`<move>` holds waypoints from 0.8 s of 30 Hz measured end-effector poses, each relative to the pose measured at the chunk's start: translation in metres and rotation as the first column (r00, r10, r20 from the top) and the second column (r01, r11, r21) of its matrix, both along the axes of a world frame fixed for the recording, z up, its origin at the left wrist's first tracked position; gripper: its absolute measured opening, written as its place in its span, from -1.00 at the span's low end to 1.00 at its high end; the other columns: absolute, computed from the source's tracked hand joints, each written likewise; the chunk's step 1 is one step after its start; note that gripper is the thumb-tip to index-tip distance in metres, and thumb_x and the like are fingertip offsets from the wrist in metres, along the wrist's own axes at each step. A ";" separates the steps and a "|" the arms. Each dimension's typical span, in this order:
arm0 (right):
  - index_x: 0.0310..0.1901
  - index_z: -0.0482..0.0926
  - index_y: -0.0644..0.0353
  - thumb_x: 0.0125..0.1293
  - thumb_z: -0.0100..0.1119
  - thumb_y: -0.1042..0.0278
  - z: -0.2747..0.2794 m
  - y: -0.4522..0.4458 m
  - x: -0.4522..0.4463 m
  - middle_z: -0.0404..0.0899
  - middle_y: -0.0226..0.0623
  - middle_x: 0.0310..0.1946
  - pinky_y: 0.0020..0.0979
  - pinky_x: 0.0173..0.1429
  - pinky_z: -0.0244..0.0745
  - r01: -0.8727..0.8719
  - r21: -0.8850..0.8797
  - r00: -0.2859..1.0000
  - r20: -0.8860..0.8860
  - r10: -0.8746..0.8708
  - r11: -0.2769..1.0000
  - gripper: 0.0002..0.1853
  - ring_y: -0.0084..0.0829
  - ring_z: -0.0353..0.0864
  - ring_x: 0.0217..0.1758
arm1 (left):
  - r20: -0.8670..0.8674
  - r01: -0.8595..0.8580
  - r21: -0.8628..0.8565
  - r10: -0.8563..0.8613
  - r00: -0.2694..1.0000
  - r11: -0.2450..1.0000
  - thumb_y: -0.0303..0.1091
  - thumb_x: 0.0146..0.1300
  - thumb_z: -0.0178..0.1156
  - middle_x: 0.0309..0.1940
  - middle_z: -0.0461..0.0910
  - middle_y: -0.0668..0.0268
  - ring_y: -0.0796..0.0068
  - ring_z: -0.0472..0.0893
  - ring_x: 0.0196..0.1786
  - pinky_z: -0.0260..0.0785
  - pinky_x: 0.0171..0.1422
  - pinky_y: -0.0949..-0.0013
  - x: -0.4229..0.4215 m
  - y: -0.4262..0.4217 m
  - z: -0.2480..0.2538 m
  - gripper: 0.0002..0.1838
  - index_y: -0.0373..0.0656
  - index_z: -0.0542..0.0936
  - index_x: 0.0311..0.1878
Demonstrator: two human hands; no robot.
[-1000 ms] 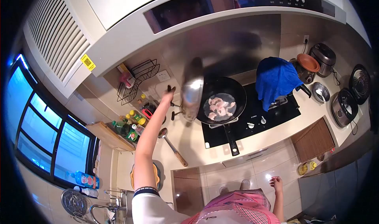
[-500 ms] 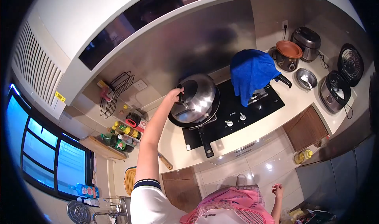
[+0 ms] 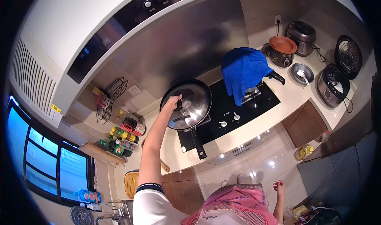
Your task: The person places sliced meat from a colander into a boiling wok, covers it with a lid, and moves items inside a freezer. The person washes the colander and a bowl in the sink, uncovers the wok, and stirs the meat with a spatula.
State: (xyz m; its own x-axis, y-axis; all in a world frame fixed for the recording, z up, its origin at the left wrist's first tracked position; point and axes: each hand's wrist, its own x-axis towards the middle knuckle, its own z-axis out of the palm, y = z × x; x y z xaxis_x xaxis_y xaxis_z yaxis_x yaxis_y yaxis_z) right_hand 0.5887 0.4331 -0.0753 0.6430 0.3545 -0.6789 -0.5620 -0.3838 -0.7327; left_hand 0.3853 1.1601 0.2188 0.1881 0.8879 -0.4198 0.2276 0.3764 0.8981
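My left hand (image 3: 174,102) is closed on the dark knob of a pan lid (image 3: 194,102), a shiny metal one with a dark panel. It lies level inside the rim of a black wok (image 3: 209,91) on the left burner, and whatever is in the wok is hidden. The wok's long handle (image 3: 198,145) points toward me over the hob's front edge. Down at my side, my right hand (image 3: 279,187) hangs with loosely curled fingers, holding nothing, well away from the hob.
A blue cloth (image 3: 244,72) covers a pan on the right burner, its handle (image 3: 276,78) sticking out. Farther right are an orange-topped pot (image 3: 282,46), a metal bowl (image 3: 302,73) with a spoon and an open rice cooker (image 3: 333,88). Several bottles (image 3: 121,139) stand at left.
The lid, tilted and raised at one side before, has come down level onto the wok in my left hand. My view has shifted slightly; the right hand still hangs down.
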 end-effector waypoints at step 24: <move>-0.09 0.42 0.21 0.29 -0.23 0.28 0.056 -0.126 -0.087 0.53 -0.19 -0.16 -0.31 -0.03 0.44 0.915 0.403 0.321 -0.752 -0.575 -0.016 -0.72 -0.26 0.51 -0.08 | -0.430 0.841 0.535 -0.883 0.188 -0.081 -0.30 0.17 0.09 -0.08 0.38 0.10 0.24 0.37 0.04 0.19 0.14 0.30 0.251 -0.513 -0.077 -0.67 -0.25 0.40 -0.03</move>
State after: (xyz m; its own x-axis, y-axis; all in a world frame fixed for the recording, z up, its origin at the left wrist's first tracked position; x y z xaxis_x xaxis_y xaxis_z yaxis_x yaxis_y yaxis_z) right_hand 0.5013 0.3075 -0.0191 0.6966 0.1798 -0.6946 -0.3531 0.9287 -0.1136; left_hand 0.6359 0.6473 0.1419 0.9951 -0.0440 0.0883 -0.0958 -0.6464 0.7569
